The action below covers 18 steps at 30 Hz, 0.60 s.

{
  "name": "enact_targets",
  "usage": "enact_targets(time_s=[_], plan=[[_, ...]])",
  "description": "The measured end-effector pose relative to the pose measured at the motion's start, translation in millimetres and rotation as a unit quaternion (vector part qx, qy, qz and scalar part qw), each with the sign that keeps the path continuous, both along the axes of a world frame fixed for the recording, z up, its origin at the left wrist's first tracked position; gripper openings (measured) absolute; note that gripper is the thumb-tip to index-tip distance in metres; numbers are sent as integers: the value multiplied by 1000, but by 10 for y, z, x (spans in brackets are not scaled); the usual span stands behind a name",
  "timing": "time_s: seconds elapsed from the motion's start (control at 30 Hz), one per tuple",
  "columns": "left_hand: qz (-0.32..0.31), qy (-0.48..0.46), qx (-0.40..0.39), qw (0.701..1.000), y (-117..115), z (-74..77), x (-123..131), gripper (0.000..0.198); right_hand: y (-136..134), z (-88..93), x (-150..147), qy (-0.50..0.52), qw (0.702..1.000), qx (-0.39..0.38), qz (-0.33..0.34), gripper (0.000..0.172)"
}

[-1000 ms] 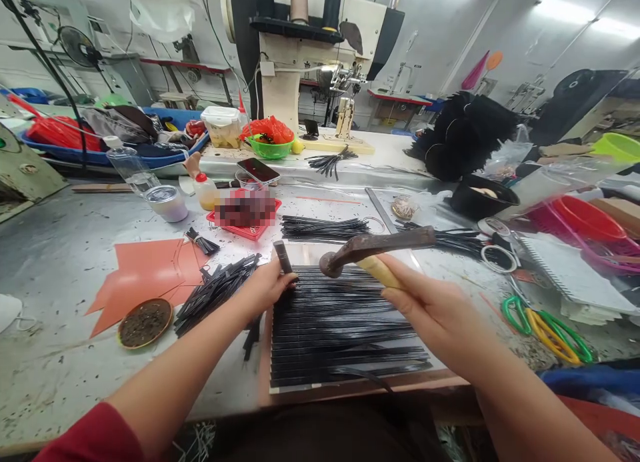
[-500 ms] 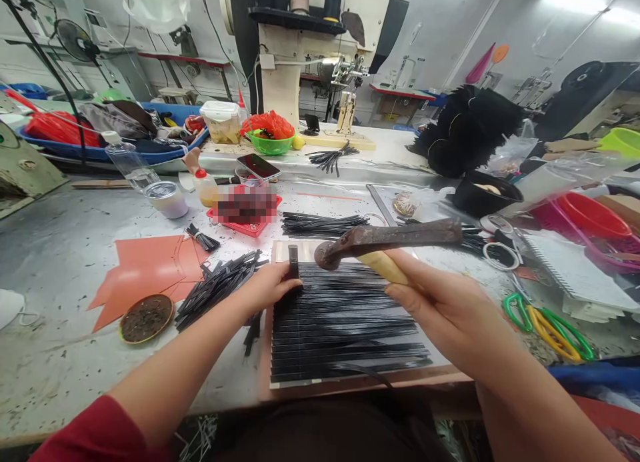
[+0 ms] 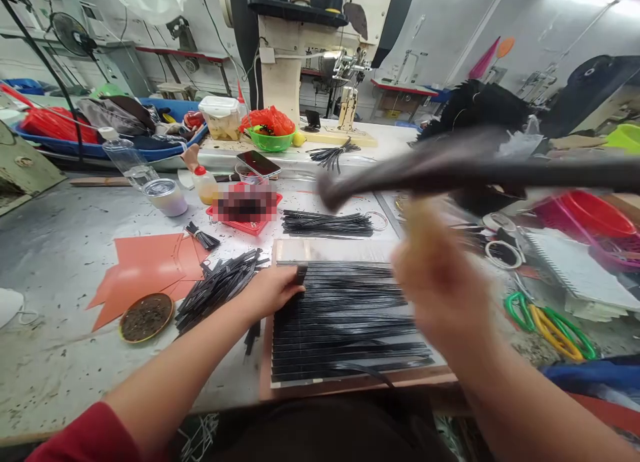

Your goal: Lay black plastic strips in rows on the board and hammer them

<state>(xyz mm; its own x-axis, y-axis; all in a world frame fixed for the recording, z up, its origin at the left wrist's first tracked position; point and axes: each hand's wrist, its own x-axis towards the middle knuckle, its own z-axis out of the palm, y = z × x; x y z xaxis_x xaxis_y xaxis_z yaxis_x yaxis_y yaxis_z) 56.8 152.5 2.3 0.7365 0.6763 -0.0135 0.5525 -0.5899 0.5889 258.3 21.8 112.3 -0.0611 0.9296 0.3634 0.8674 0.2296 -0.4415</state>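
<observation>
My right hand [image 3: 440, 282] is blurred by motion, raised over the right of the work and closed round the pale handle of a hammer [image 3: 380, 172]. The hammer's dark metal head is smeared too, well above the board. Many thin black strips [image 3: 345, 322] lie side by side across a flat board [image 3: 340, 250]. At their upper left end, my left hand [image 3: 273, 292] pinches a short dark piece that looks like a black strip [image 3: 301, 273]. Its fingertips rest by the strips, and part of the piece is hidden by the fingers.
Loose black strips [image 3: 220, 285] and orange sheets [image 3: 145, 265] lie to the left, near a small round dish [image 3: 147, 319]. A bundle of strips [image 3: 327, 223] sits behind the board. Green-and-yellow-handled scissors [image 3: 550, 329] are at right; a sewing machine [image 3: 280, 75] stands behind.
My right hand has lifted the hammer up and to the right, now blurred. The dark piece in my left hand stood upright before and now shows shorter and tilted right.
</observation>
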Motion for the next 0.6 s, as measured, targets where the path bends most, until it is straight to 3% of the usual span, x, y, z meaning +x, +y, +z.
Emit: enact_targets(time_s=[0.13, 0.33, 0.6], plan=[[23, -8, -4, 1000, -22, -25, 7, 10, 52, -29, -65, -46, 992, -104, 49, 42], [71, -51, -48, 995, 16, -90, -64, 25, -164, -23, 108, -13, 998, -57, -20, 41], [34, -35, -54, 997, 34, -20, -45, 20, -220, 43, 147, 2, 999, -16, -28, 39]])
